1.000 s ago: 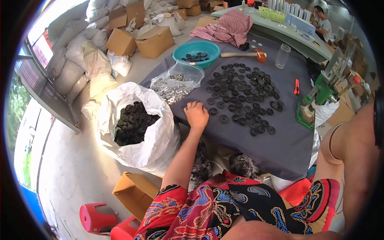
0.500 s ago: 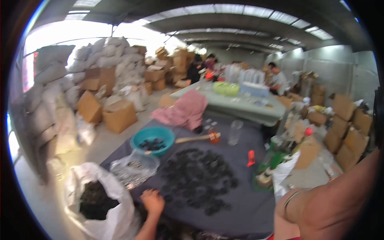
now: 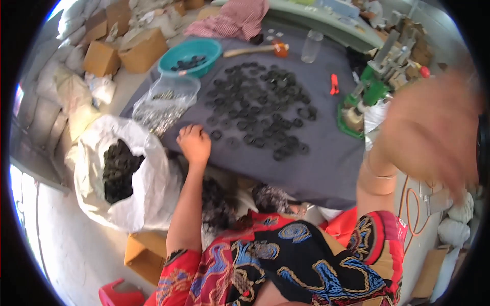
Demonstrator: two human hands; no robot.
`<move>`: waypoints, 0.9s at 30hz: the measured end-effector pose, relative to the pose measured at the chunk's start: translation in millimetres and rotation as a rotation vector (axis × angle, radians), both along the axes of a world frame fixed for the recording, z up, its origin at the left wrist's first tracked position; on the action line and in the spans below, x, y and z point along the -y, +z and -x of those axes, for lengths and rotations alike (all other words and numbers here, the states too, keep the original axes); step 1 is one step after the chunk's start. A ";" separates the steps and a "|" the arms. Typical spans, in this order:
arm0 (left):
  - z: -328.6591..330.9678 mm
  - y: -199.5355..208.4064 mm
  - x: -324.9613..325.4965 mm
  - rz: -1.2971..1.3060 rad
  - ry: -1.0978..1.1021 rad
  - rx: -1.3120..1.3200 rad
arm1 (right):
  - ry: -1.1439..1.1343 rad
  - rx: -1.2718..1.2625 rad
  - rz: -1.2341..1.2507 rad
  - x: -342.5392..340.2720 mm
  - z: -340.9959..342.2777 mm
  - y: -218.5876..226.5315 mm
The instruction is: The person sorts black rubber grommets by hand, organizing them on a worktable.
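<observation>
My left hand (image 3: 194,144) rests at the near left edge of the dark-covered table (image 3: 326,168), its fingers curled under; whatever they may hold is hidden. Beside it lie many black round discs (image 3: 255,102), spread over the cloth. Just beyond the hand sits a clear plastic bag (image 3: 163,104) of small shiny metal pieces. My right hand (image 3: 434,122) is raised at the right, close to the camera and smeared by motion, so its fingers cannot be read. Behind it, partly covered, stands a green hand-press-like tool (image 3: 375,92) at the table's right edge.
A teal basin (image 3: 191,58) holds more dark pieces. A wooden-handled mallet (image 3: 255,50), a clear cup (image 3: 311,47) and a red-orange tool (image 3: 334,84) lie beyond the discs. An open white sack (image 3: 148,188) of black pieces stands at the left; cardboard boxes (image 3: 143,51) sit behind.
The view has tilted downward, so the table appears higher and my torso shows. My right hand has come into view at the right; my left hand stays by the table edge.
</observation>
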State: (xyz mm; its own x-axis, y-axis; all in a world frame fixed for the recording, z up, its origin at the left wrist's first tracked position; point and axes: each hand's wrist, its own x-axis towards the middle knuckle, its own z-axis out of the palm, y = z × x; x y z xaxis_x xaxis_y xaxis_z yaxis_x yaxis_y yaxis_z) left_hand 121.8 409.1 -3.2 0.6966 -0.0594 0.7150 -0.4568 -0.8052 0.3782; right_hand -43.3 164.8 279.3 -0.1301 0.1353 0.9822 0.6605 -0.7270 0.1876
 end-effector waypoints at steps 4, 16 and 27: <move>-1.8 -17.1 7.2 -0.015 -0.028 -0.006 | -0.243 -0.540 0.024 58.8 -25.8 -68.1; 9.4 -12.4 0.9 -0.003 -0.033 -0.067 | -0.633 -1.409 0.050 136.1 -37.6 -242.1; 3.7 -12.0 5.4 -0.015 -0.037 -0.068 | -0.515 -1.287 -0.133 127.4 -14.7 -235.1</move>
